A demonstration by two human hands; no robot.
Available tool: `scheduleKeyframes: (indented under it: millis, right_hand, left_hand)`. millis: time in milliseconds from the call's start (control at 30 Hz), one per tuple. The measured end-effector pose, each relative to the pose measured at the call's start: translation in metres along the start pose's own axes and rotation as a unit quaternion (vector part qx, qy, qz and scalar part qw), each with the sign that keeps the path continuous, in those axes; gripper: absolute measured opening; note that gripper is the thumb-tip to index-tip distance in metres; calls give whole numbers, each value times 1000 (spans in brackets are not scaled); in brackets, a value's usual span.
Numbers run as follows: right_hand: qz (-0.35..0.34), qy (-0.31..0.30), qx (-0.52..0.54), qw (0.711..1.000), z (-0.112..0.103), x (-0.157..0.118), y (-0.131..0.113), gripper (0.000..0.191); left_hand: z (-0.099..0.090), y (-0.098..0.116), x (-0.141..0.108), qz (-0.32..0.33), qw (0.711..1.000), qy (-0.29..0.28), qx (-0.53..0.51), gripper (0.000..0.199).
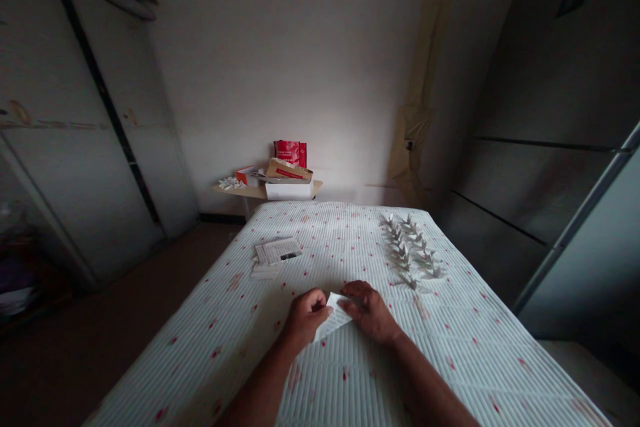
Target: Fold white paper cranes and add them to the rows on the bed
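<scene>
Nearest my camera, I have the left hand (pixel 303 315) and right hand (pixel 374 315) both pinching one printed paper (pixel 332 320), thumbs on top, probably to steady it from both sides. It sits between them, low over the bedspread (pixel 345 395). One corner points away toward the wall (pixel 320 67); another slants back toward the wearer's left. Its long axis seems to run from that near-left corner up to the right fingers, but they cover the end, so I cannot be sure.

Beyond, on the left, printed sheets (pixel 276 251) lie overlapping, likely left there to be within reach. On the right, folded paper birds (pixel 396 233) stand in rough rows, perhaps grouped aside to avoid being crushed. Farthest, I see a side table (pixel 254 193) with a white box (pixel 289 191) and a red bag (pixel 288 152).
</scene>
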State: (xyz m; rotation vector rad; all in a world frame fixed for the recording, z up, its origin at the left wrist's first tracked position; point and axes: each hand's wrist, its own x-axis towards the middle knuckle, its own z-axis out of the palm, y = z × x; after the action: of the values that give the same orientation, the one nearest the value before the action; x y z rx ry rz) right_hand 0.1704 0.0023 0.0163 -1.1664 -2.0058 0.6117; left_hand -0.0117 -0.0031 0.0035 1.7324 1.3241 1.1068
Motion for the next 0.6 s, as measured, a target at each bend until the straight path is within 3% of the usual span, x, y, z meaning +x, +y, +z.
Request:
scheduleKeyframes:
  millis: [200, 367, 600]
  right_hand:
    - [50, -28, 105, 993, 3, 0, -2, 33]
    - [51, -29, 139, 989, 7, -1, 2, 33]
    - [56, -32, 170, 983, 10, -1, 7, 32]
  left_hand:
    - [-2, 2, 0, -7, 996, -20, -86, 16]
    - [-1, 4, -1, -10, 988, -72, -140, 12]
    - [-1, 8, -2, -28, 995, -28, -91, 17]
